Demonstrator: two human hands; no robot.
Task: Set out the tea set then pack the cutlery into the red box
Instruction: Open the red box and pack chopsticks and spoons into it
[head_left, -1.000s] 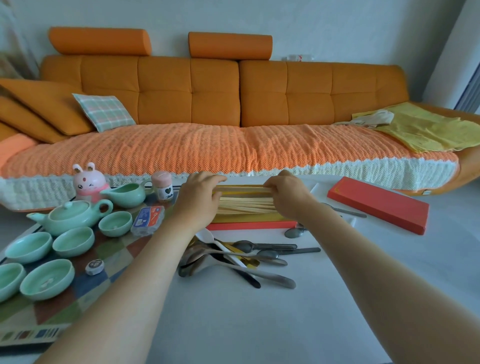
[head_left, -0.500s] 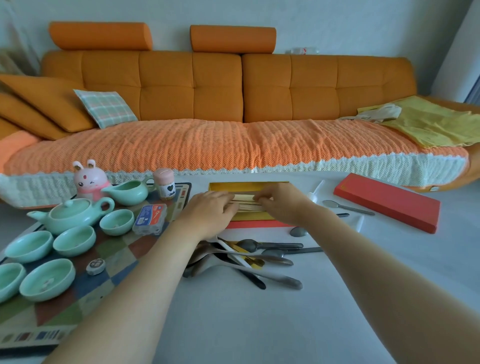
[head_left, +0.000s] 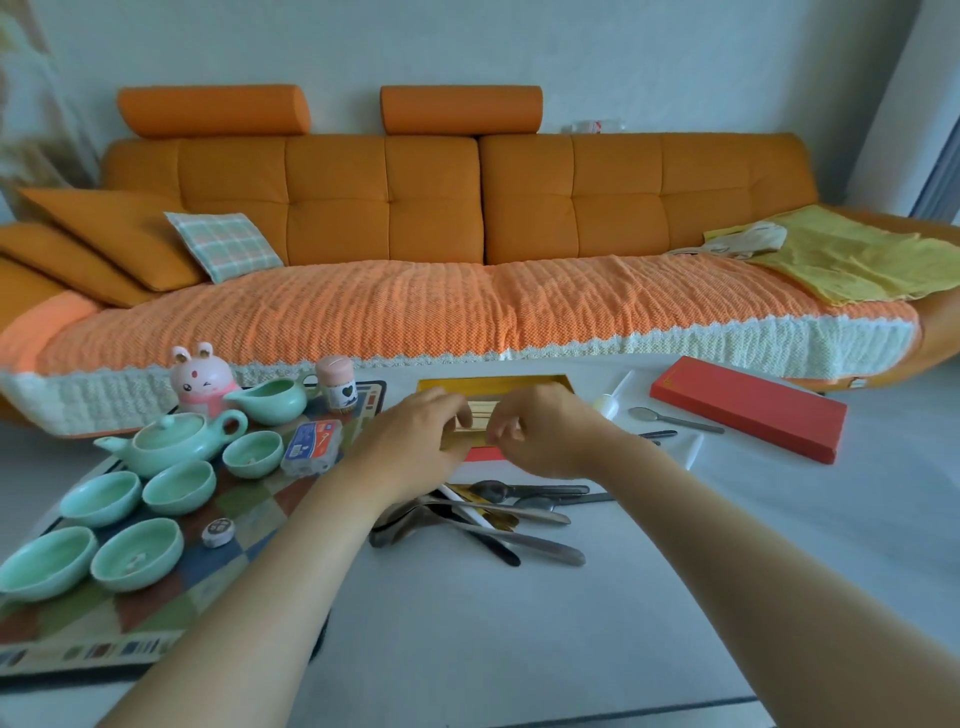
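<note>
At the worktop's (head_left: 467, 639) far edge, the left hand (head_left: 410, 439) and right hand (head_left: 545, 434) each pinched an end of the chopsticks (head_left: 480, 415) lying inside the open red box (head_left: 483, 455); loose cutlery (head_left: 498, 514) lay beneath the wrists.

Observed left hand (head_left: 410, 441) and right hand (head_left: 540, 436) close together over gold-lined red box (head_left: 493, 385), fingers curled at pale chopsticks (head_left: 480, 415) lying in it; grip not determinable. Noted loose cutlery pile (head_left: 498, 519) on white table (head_left: 519, 649), just nearer than box. Recorded red lid (head_left: 748, 408) well apart at right, green teapot (head_left: 171, 441) and cups (head_left: 179, 486) on patterned mat (head_left: 249, 525) at left.
</note>
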